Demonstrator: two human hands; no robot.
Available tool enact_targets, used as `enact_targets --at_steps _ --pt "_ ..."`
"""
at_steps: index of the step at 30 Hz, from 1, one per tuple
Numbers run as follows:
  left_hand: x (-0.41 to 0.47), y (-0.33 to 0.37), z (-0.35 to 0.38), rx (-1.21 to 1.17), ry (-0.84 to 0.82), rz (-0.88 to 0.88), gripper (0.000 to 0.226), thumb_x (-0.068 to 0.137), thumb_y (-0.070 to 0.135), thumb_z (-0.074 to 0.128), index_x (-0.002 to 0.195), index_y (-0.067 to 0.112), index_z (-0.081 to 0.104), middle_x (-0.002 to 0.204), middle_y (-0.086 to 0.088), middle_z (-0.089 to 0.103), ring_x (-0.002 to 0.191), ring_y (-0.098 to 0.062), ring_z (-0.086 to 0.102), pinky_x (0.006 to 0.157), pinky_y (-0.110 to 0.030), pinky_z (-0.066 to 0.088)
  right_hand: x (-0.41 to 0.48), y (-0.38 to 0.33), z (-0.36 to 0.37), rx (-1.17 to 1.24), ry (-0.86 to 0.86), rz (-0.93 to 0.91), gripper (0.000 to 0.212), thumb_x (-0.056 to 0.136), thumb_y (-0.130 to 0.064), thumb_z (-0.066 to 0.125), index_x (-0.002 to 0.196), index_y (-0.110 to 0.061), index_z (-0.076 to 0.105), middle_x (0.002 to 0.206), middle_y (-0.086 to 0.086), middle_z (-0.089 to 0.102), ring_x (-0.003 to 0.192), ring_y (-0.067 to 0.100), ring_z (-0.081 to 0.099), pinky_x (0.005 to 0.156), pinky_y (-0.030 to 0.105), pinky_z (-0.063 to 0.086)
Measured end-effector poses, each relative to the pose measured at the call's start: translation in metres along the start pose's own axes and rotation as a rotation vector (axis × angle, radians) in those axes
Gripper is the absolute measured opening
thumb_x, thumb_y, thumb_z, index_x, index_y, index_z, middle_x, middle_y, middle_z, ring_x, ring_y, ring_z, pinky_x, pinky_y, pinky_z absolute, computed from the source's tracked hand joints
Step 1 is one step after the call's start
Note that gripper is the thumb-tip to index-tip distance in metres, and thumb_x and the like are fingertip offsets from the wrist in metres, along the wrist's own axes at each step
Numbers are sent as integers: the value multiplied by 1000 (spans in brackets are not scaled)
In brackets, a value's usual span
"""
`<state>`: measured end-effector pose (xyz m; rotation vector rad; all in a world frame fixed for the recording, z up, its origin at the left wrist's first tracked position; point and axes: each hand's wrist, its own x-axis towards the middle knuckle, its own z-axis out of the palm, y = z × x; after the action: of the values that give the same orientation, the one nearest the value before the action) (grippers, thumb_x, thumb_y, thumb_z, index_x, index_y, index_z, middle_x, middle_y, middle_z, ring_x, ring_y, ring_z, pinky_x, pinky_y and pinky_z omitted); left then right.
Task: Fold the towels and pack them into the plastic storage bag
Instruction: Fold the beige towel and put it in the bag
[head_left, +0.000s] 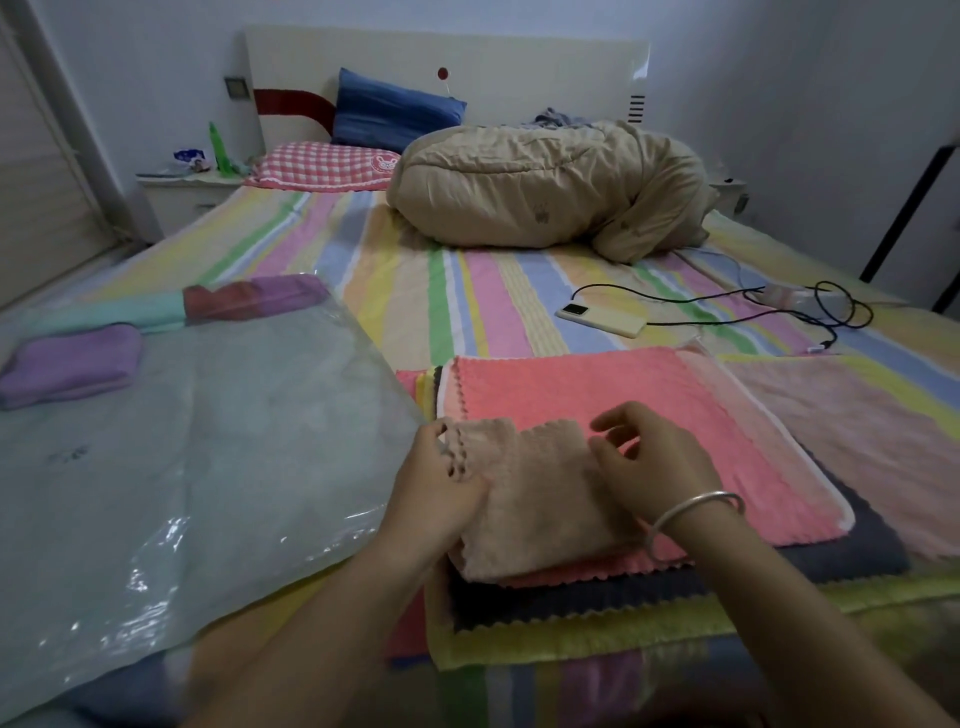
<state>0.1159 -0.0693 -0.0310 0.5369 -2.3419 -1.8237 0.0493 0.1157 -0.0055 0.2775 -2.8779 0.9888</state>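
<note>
- Two hands work on one beige towel (540, 509). It lies folded on top of the towel pile, at 6 o'clock on the striped sheet (415, 291).
- The left hand (441, 483) pinches the towel's zigzag edge on its 9 o'clock side.
- The right hand (649, 467) wears one bracelet (696, 512). Its fingers curl at the 3 o'clock edge. I cannot tell if they pinch it.
- I count three flat towels under it: pink towel (623, 405), dark grey towel (857, 545) and yellow towel (571, 639). A red edge (405, 634) peeks out at 9 o'clock.
- One plastic bag (182, 467) lies flat at 9 o'clock, its edge just beside the left hand.
- Inside is one folded purple towel (72, 364). At the far end is a row of teal, red and purple ones (234, 304).
- At 12 o'clock the sheet is bare up to one quilt (545, 192).
- One phone (602, 317) with a black cord (727, 296) lies at 1 o'clock.
- Two pillows sit far off at 11 o'clock: blue pillow (395, 111) and checked pillow (322, 163).
</note>
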Motion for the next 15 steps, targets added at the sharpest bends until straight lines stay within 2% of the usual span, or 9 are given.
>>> enact_targets --at_steps 1,3,4,5,7,9,11,13,15 --pt "1 1 2 30 9 65 61 87 8 64 137 27 36 112 1 62 101 -11 61 79 -23 52 2 9 -1 -19 -13 57 17 88 -37 61 103 -31 57 82 -16 58 80 14 60 69 29 45" --pt "6 6 3 48 -2 171 63 88 4 61 140 27 34 96 3 63 86 -8 61 68 -15 48 4 21 1 115 -120 193 33 87 -40 62 114 -24 51 87 -9 59 76 17 60 68 30 46" --pt "9 10 4 41 -11 191 62 89 3 60 140 28 34 89 1 63 79 -11 61 63 -16 48 6 24 3 190 -156 240 40 87 -41 63 119 -21 49 90 -4 62 74 18 61 68 31 47" --pt "13 13 5 6 -32 188 63 89 3 59 140 29 34 88 -5 65 77 -18 64 64 -24 53 6 25 3 239 -172 265 45 86 -42 63 123 -20 48 94 -1 64 76 18 62 70 32 49" --pt "21 14 7 -101 -67 114 67 87 -1 57 143 27 32 100 -18 66 89 -32 66 72 -41 58 6 23 4 284 -213 279 55 84 -44 65 129 -21 44 102 3 63 87 19 63 79 33 50" --pt "26 9 4 -76 -69 29 72 87 -4 56 148 20 27 113 -13 62 97 -27 64 71 -29 54 4 19 7 299 -261 276 65 81 -45 69 133 -22 40 104 4 59 94 21 62 85 34 49" --pt "27 3 1 58 -64 -13 77 88 1 57 152 18 17 125 -6 54 97 -16 58 70 -23 50 3 19 11 266 -264 258 73 78 -41 74 137 -21 36 97 2 57 95 23 61 89 36 48" --pt "21 2 -1 153 -5 56 78 89 9 58 152 22 13 136 -3 48 99 -12 57 81 -31 53 2 20 14 285 -252 256 73 79 -35 75 138 -21 35 91 0 55 92 23 61 86 34 49" --pt "12 7 -2 326 97 209 74 89 12 56 151 26 18 145 0 41 114 -19 55 95 -37 48 3 20 12 376 -241 270 65 82 -27 73 136 -21 38 92 1 57 85 19 61 74 29 49"
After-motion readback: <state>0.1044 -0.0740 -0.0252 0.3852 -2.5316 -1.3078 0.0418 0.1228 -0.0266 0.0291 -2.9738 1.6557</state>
